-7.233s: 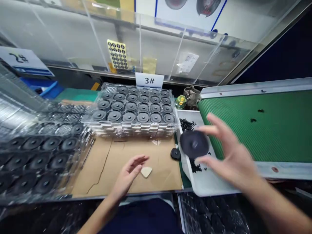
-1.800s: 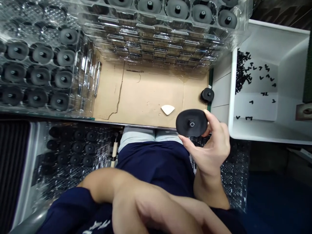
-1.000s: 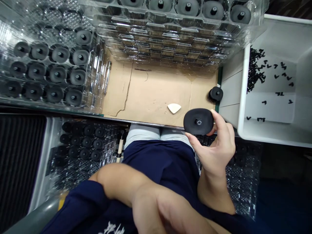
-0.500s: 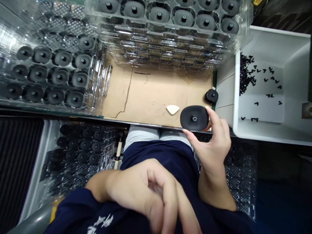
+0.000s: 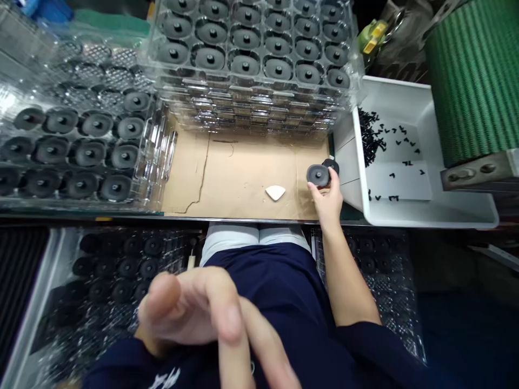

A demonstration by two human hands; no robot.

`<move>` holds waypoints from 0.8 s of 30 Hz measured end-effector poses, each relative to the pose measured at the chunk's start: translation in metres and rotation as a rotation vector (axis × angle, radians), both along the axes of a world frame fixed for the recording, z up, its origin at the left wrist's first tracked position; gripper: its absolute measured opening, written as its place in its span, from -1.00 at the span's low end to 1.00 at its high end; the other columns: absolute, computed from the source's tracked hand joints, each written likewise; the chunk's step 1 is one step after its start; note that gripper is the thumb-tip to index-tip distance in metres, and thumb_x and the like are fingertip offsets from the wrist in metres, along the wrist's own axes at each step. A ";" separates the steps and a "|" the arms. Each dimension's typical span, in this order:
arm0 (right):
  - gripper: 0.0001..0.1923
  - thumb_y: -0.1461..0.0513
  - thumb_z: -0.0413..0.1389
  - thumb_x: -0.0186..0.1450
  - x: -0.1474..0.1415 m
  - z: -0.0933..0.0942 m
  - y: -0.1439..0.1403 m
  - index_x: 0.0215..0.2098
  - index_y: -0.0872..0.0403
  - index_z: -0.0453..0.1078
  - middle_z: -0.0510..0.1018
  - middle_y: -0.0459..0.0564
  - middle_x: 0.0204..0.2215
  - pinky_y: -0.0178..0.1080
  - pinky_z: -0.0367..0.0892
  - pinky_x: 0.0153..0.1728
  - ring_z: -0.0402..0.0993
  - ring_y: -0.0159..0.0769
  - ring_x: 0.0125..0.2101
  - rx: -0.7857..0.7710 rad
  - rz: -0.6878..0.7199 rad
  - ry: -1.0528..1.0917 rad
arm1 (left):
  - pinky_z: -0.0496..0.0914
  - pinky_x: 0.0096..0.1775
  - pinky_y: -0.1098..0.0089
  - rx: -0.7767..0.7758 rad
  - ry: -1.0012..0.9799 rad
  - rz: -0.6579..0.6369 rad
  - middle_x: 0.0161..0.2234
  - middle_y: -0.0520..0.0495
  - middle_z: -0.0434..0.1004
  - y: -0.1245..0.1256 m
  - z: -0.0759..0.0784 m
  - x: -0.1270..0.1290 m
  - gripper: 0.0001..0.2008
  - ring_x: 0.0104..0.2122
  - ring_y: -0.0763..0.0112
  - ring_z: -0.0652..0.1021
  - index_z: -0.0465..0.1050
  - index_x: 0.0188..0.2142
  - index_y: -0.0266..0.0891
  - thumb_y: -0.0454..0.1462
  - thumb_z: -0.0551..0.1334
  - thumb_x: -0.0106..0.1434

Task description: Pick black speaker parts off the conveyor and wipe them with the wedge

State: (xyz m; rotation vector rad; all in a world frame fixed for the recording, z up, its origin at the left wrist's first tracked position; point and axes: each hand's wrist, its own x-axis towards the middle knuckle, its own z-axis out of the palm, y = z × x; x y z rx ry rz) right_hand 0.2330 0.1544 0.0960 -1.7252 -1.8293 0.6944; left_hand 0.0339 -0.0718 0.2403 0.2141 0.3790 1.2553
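Observation:
A black rounded disc with a small stem at its centre (image 5: 318,175) is pinched at its rim by the thumb and fingers of my right hand (image 5: 327,202). Close behind it, by the fingertips, sits another black part (image 5: 332,166) at the right end of the cardboard; whether the two touch I cannot tell. My left hand (image 5: 214,316) hangs large and near the camera over my lap, fingers loosely bent and apart, with nothing seen in it. To the left of the disc, a cream wedge-shaped piece (image 5: 275,192) lies on the cardboard sheet (image 5: 243,175).
Stacked clear trays (image 5: 251,102) filled with similar black discs stand behind the cardboard. Another disc-filled tray (image 5: 148,162) lies at left. A white bin (image 5: 421,216) with small black pieces stands at right, a green ribbed object (image 5: 474,81) above it. More trays lie below the table edge.
My right hand has carried the disc forward, close to the other black part. My left hand has turned and its fingers have spread. The camera view has shifted, bringing the green ribbed object into sight.

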 end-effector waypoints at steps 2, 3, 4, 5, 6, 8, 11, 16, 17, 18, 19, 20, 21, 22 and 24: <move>-0.22 0.00 0.13 0.19 0.007 -0.011 0.023 0.29 0.06 0.03 0.52 0.00 -0.32 -0.17 0.37 -0.26 0.46 -0.25 -0.40 -0.030 -0.123 -0.040 | 0.43 -0.13 0.23 0.108 -0.027 -0.008 -0.45 -0.07 0.65 0.004 -0.001 -0.008 -0.66 -0.22 0.14 0.62 0.59 -0.18 -0.05 0.01 0.15 0.25; -0.23 0.00 0.11 0.21 0.009 -0.014 0.033 0.30 0.07 0.01 0.52 -0.01 -0.36 -0.17 0.36 -0.26 0.46 -0.23 -0.39 -0.046 -0.154 -0.069 | 0.41 -0.08 0.24 0.110 -0.027 -0.005 -0.37 -0.08 0.66 0.004 -0.003 -0.011 -0.70 -0.17 0.18 0.60 0.56 -0.13 -0.09 -0.08 0.15 0.28; -0.24 0.00 0.09 0.21 0.011 -0.017 0.040 0.30 0.08 0.02 0.52 -0.02 -0.39 -0.16 0.35 -0.26 0.47 -0.20 -0.39 -0.059 -0.172 -0.097 | 0.40 -0.06 0.27 0.061 -0.023 0.009 -0.31 -0.09 0.66 0.002 -0.007 -0.014 -0.72 -0.16 0.21 0.59 0.55 -0.11 -0.12 -0.13 0.16 0.29; -0.24 0.00 0.09 0.21 0.013 -0.018 0.045 0.29 0.10 0.03 0.52 -0.01 -0.41 -0.16 0.34 -0.26 0.47 -0.18 -0.38 -0.068 -0.183 -0.118 | 0.40 -0.07 0.29 0.003 -0.027 0.025 -0.29 -0.10 0.66 -0.002 -0.012 -0.016 -0.73 -0.18 0.23 0.59 0.54 -0.11 -0.15 -0.15 0.17 0.28; -0.25 0.00 0.08 0.21 0.014 -0.019 0.049 0.29 0.11 0.04 0.53 0.00 -0.42 -0.16 0.33 -0.27 0.47 -0.16 -0.39 -0.073 -0.188 -0.130 | 0.41 -0.10 0.31 -0.052 -0.041 0.028 -0.30 -0.10 0.65 -0.006 -0.018 -0.017 -0.73 -0.21 0.26 0.58 0.54 -0.12 -0.18 -0.15 0.18 0.27; -0.25 0.00 0.08 0.21 0.014 -0.021 0.051 0.29 0.12 0.05 0.53 0.01 -0.43 -0.17 0.32 -0.29 0.47 -0.13 -0.39 -0.078 -0.191 -0.144 | 0.42 -0.12 0.32 -0.154 -0.066 0.033 -0.32 -0.10 0.63 -0.014 -0.032 -0.018 -0.73 -0.26 0.29 0.58 0.54 -0.12 -0.20 -0.16 0.18 0.27; -0.23 0.01 0.06 0.23 0.015 -0.024 0.050 0.32 0.13 0.00 0.54 0.02 -0.43 -0.21 0.29 -0.33 0.47 -0.12 -0.40 -0.089 -0.182 -0.171 | 0.43 -0.11 0.32 -0.253 -0.098 0.056 -0.32 -0.10 0.62 -0.022 -0.052 -0.018 -0.73 -0.29 0.33 0.57 0.54 -0.10 -0.22 -0.20 0.17 0.29; -0.27 0.00 -0.07 0.31 0.016 -0.025 0.045 0.35 0.12 -0.11 0.54 -0.01 -0.45 -0.25 0.27 -0.35 0.47 -0.14 -0.40 -0.094 -0.150 -0.194 | 0.44 -0.10 0.32 -0.318 -0.113 0.077 -0.31 -0.11 0.62 -0.014 -0.065 -0.020 -0.75 -0.29 0.36 0.57 0.55 -0.10 -0.22 -0.26 0.16 0.29; -0.29 0.01 -0.11 0.33 0.016 -0.024 0.045 0.36 0.12 -0.12 0.54 -0.01 -0.45 -0.24 0.27 -0.35 0.47 -0.14 -0.40 -0.095 -0.143 -0.196 | 0.45 -0.10 0.32 -0.316 -0.111 0.069 -0.31 -0.12 0.62 -0.010 -0.064 -0.020 -0.75 -0.29 0.36 0.58 0.55 -0.10 -0.22 -0.26 0.17 0.28; -0.30 0.02 -0.13 0.34 0.016 -0.023 0.044 0.36 0.12 -0.13 0.53 -0.01 -0.45 -0.24 0.28 -0.34 0.47 -0.14 -0.39 -0.097 -0.135 -0.199 | 0.45 -0.10 0.33 -0.315 -0.109 0.056 -0.31 -0.12 0.62 -0.007 -0.064 -0.020 -0.75 -0.29 0.35 0.58 0.55 -0.10 -0.22 -0.26 0.17 0.28; -0.31 0.02 -0.16 0.35 0.015 -0.022 0.043 0.36 0.12 -0.14 0.53 -0.01 -0.45 -0.23 0.29 -0.33 0.47 -0.13 -0.39 -0.100 -0.124 -0.202 | 0.45 -0.11 0.33 -0.311 -0.108 0.045 -0.31 -0.12 0.62 -0.004 -0.063 -0.019 -0.75 -0.29 0.35 0.58 0.55 -0.11 -0.23 -0.25 0.18 0.28; -0.31 0.03 -0.17 0.36 0.015 -0.021 0.042 0.37 0.12 -0.17 0.53 -0.01 -0.44 -0.21 0.30 -0.32 0.47 -0.13 -0.38 -0.104 -0.110 -0.206 | 0.45 -0.11 0.34 -0.312 -0.106 0.034 -0.31 -0.12 0.63 -0.002 -0.062 -0.018 -0.76 -0.29 0.35 0.58 0.56 -0.11 -0.23 -0.25 0.18 0.28; -0.31 0.04 -0.18 0.36 0.015 -0.020 0.040 0.37 0.13 -0.20 0.53 -0.01 -0.43 -0.20 0.31 -0.30 0.47 -0.13 -0.38 -0.110 -0.091 -0.211 | 0.45 -0.11 0.34 -0.313 -0.105 0.028 -0.30 -0.13 0.63 0.000 -0.062 -0.016 -0.76 -0.30 0.36 0.58 0.56 -0.11 -0.23 -0.26 0.19 0.28; -0.30 0.06 -0.18 0.36 0.015 -0.019 0.038 0.38 0.13 -0.23 0.52 -0.01 -0.41 -0.19 0.32 -0.28 0.47 -0.14 -0.37 -0.118 -0.067 -0.216 | 0.46 -0.11 0.34 -0.317 -0.104 0.024 -0.30 -0.12 0.63 0.002 -0.063 -0.014 -0.76 -0.30 0.36 0.58 0.56 -0.11 -0.23 -0.26 0.19 0.28; -0.27 0.11 -0.15 0.35 0.016 -0.017 0.031 0.39 0.14 -0.31 0.52 0.03 -0.32 -0.17 0.35 -0.23 0.47 -0.15 -0.32 -0.137 -0.002 -0.225 | 0.46 -0.11 0.34 -0.328 -0.105 0.015 -0.29 -0.11 0.64 0.003 -0.066 -0.010 -0.77 -0.29 0.37 0.59 0.56 -0.12 -0.22 -0.26 0.20 0.27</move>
